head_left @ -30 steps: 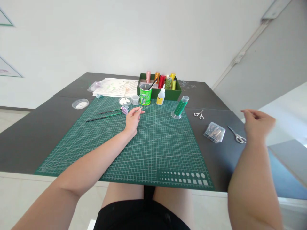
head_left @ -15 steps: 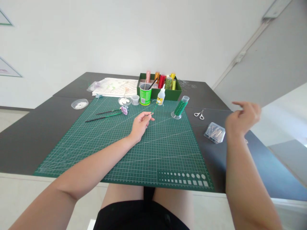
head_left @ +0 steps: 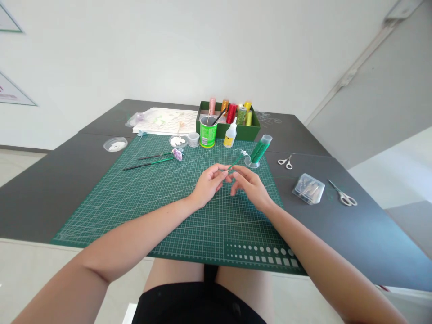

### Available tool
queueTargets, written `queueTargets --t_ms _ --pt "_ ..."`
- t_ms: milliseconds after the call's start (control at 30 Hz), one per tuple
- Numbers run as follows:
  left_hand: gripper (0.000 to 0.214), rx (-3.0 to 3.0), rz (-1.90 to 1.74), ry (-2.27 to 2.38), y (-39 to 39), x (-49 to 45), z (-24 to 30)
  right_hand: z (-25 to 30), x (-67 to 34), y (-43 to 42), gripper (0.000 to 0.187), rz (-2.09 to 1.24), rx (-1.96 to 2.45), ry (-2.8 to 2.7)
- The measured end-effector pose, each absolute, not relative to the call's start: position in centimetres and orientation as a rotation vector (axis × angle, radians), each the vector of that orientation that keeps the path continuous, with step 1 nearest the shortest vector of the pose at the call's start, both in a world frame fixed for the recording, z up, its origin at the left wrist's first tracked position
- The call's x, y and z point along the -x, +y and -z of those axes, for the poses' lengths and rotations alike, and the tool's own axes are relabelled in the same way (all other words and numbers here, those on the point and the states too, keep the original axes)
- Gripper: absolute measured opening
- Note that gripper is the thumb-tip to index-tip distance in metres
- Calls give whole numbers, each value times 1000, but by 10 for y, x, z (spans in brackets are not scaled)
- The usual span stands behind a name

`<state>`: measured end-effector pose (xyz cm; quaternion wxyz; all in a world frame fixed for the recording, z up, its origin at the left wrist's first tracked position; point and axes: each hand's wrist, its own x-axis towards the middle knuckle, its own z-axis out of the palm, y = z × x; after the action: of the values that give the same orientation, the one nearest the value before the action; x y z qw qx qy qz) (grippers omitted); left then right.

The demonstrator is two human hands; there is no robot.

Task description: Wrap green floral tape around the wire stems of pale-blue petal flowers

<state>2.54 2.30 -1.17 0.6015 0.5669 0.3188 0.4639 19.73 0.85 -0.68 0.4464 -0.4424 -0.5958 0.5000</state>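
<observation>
My left hand (head_left: 209, 183) pinches a thin green flower stem (head_left: 235, 164) above the cutting mat (head_left: 189, 229). A small white flower head (head_left: 244, 153) tops the stem, which slants up to the right. Close against the left fingertips is my right hand (head_left: 251, 185), its thumb and index finger drawn together at the stem's lower part. What lies between those right fingertips is too small to make out. Just beyond the flower stands a tilted spool of green thread (head_left: 261, 149) on a clear base.
Purple flowers (head_left: 177, 155) on dark stems lie left. Behind are a dish of white pieces (head_left: 178, 141), a green can (head_left: 208, 134), a glue bottle (head_left: 230, 135) and a box of spools (head_left: 248, 130). Right are small scissors (head_left: 286, 162), a clear case (head_left: 308, 189) and larger scissors (head_left: 343, 196).
My right hand has come in from the far right to meet the left at the stem. My left hand has shifted slightly right with the flower. The larger scissors are now uncovered.
</observation>
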Motion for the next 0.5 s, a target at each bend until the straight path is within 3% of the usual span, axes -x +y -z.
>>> queueTargets --t_ms 100,267,500 --pt "28 -1322 -1076 739 24 -25 12 0 -201 5 44 -1214 1186 -1489" --pt "29 -1355 -1064 747 24 -25 14 -7 -206 1 27 -960 1329 -1609" --pt "22 -1334 -1096 874 22 -28 17 -8 -209 -4 28 -550 1266 -1977"
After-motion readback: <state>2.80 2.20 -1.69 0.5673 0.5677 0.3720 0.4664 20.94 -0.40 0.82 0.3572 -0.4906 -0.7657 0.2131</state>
